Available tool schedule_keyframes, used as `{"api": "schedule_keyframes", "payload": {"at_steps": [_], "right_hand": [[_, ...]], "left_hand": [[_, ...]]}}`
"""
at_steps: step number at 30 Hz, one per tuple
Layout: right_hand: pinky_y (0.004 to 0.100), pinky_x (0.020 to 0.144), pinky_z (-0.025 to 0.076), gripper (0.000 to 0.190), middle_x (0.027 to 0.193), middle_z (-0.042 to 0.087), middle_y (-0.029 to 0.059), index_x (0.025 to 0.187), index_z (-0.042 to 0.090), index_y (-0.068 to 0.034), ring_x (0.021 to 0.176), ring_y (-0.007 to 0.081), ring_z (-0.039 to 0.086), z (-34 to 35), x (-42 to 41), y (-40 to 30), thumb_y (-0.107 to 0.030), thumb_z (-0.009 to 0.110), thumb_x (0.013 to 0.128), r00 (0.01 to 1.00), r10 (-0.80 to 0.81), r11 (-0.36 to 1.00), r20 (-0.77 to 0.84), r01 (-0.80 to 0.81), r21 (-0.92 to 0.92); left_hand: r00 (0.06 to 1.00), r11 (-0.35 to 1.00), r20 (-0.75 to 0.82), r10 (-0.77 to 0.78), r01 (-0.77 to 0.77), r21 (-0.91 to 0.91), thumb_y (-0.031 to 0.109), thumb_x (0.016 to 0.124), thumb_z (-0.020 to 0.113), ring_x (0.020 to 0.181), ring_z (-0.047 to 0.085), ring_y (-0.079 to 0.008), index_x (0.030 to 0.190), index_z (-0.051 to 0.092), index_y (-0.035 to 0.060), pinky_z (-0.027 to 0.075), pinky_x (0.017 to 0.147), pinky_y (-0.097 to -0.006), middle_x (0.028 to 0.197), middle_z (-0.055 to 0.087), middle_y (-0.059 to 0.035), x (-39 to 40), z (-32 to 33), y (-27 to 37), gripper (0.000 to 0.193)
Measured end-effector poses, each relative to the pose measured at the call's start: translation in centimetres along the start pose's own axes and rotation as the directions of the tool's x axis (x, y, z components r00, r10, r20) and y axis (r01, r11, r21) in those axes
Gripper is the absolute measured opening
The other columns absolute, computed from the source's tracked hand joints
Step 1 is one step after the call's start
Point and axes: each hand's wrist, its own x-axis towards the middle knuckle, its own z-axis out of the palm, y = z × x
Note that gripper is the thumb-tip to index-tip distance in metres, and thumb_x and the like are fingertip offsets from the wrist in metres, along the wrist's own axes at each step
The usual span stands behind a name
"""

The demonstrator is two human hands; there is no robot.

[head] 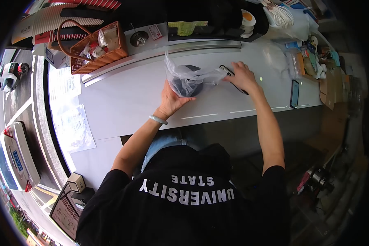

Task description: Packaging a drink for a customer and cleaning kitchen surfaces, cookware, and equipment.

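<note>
My left hand (171,100) cups a dark round container (189,89) from its near left side. A thin, clear plastic bag (184,73) wraps the container, its loose top bunched over the lid and trailing to the right. My right hand (244,77) is at the end of that trailing plastic, over a dark-edged phone-like device (227,70) that lies aslant on the white counter (126,104). Whether its fingers grip the plastic or the device cannot be made out. A pale bangle (158,119) circles my left wrist.
A wicker basket (100,58) of small packets stands at the back left, near a metal rail (166,50). Printed sheets (75,129) lie at the left edge. To the right are a second phone (294,93) and a box of assorted items (316,58).
</note>
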Motion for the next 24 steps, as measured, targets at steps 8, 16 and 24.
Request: {"api": "schedule_keyframes", "payload": {"at_steps": [8,16,24], "right_hand": [[0.0413,0.080,0.045,0.037,0.093,0.061,0.0122,0.088,0.059,-0.006,0.096,0.0296,0.057,-14.4,-1.4,-12.6,-0.036,0.070,0.070,0.795,-0.606,0.792,-0.006,0.605,0.081],[0.0302,0.059,0.043,0.012,0.063,0.062,0.0074,0.073,0.058,-0.001,0.062,0.0146,0.057,-15.7,-1.6,-10.6,-0.012,0.061,0.077,0.888,-0.453,0.522,0.078,0.193,0.831],[0.0245,0.072,0.040,0.013,0.070,0.061,0.0029,0.082,0.060,-0.002,0.069,0.0091,0.055,-31.8,-0.3,-2.2,-0.015,0.060,0.085,0.959,-0.226,0.450,-0.173,0.260,0.854]], "left_hand": [[0.997,0.996,0.060,-0.039,0.034,0.077,0.036,0.063,0.075,0.110,0.047,-0.0366,0.121,0.049,0.0065,0.037,0.095,-0.0449,0.116,0.053,-0.0161,0.3,-0.2,-0.8,0.070],[0.999,0.997,-0.011,0.053,-0.053,-0.057,0.032,0.059,0.078,0.104,0.054,-0.0353,0.119,0.047,0.0059,0.045,0.086,-0.0401,0.111,0.056,-0.0170,1.3,-1.2,2.7,0.073],[0.944,0.180,0.248,-0.219,0.289,-0.940,0.073,0.081,0.035,0.136,0.020,-0.0331,0.145,0.011,0.0087,0.023,0.103,-0.0597,0.148,0.019,-0.0167,11.3,-1.5,14.0,0.094]]}}
